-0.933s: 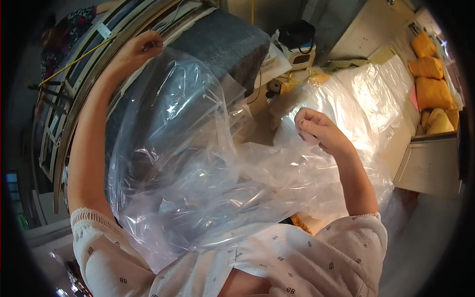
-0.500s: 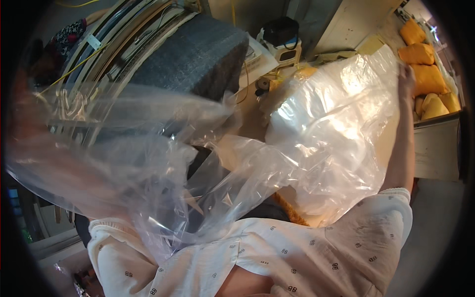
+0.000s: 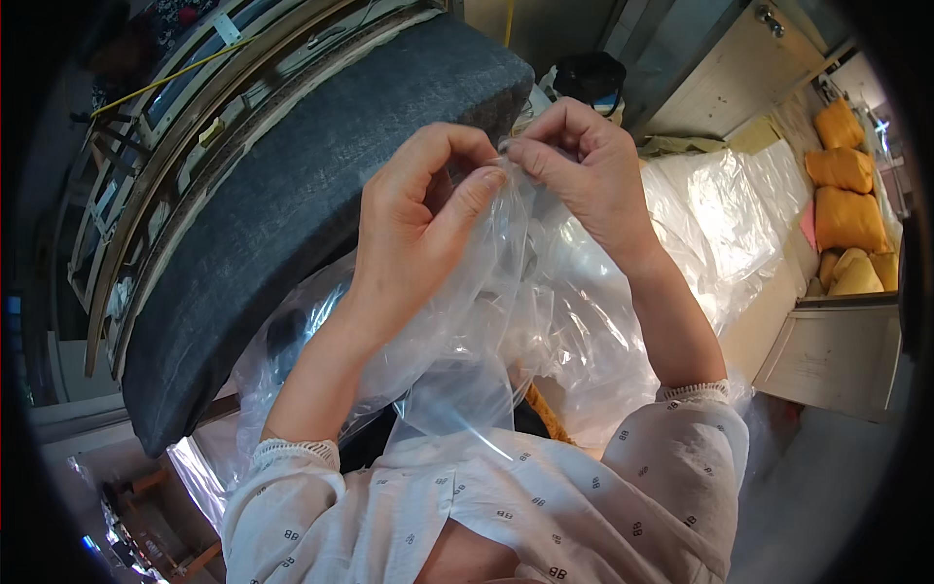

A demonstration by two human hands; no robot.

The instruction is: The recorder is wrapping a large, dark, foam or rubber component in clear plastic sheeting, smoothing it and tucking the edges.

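A large clear plastic sheet hangs gathered from my raised fingers and spreads over my lap and to the right. My left hand pinches its upper edge between thumb and fingers. Close beside it, almost fingertip to fingertip, my right hand pinches the same edge. Both hands are closed, held up in front of me near the end of a dark grey padded piece. Whether the plastic is a bag or a flat sheet I cannot tell.
The long curved dark grey padded piece lies at left, beside curved wooden frames. At the right, yellow-orange cushions are stacked above a pale cabinet. A black bag sits at the back.
My hands were spread wide apart, the left one blurred, the right one far right. They have come together in the middle, and the plastic has been drawn in between them.
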